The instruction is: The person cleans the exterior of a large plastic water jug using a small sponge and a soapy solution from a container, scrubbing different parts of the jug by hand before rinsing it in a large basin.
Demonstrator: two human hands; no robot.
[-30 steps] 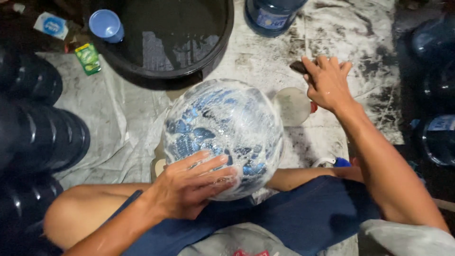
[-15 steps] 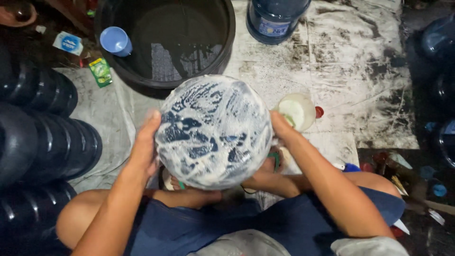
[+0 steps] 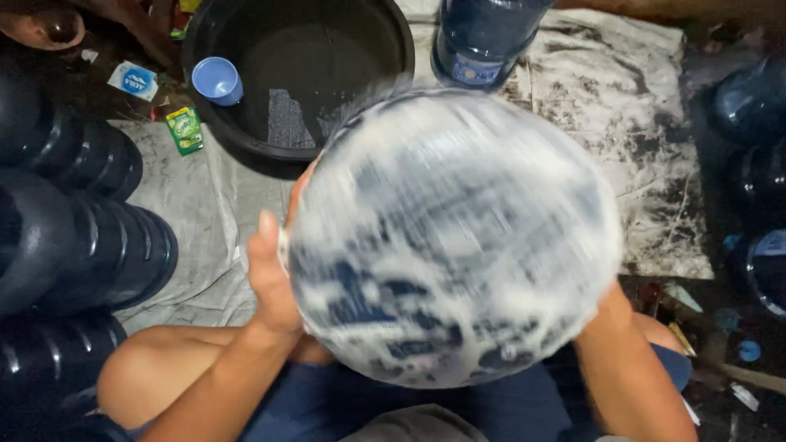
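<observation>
Both hands grip a big round water jug (image 3: 450,237) coated in white soap foam (blurred in this view), held up over the person's lap. The left hand (image 3: 274,274) presses its left side; the right hand is hidden behind the jug, only the forearm showing. Beyond sits a black tub (image 3: 246,139) holding shallow water, a small blue cup (image 3: 216,80) at its rim, and a blue bottle (image 3: 483,41) beside it.

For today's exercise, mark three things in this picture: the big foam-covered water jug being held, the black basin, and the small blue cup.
Foam-covered water jug (image 3: 450,237): head view, middle of its soapy rounded base.
Black basin (image 3: 246,151): head view, near rim at the lower left.
Small blue cup (image 3: 216,80): head view, its open mouth, at the basin's left edge.
</observation>
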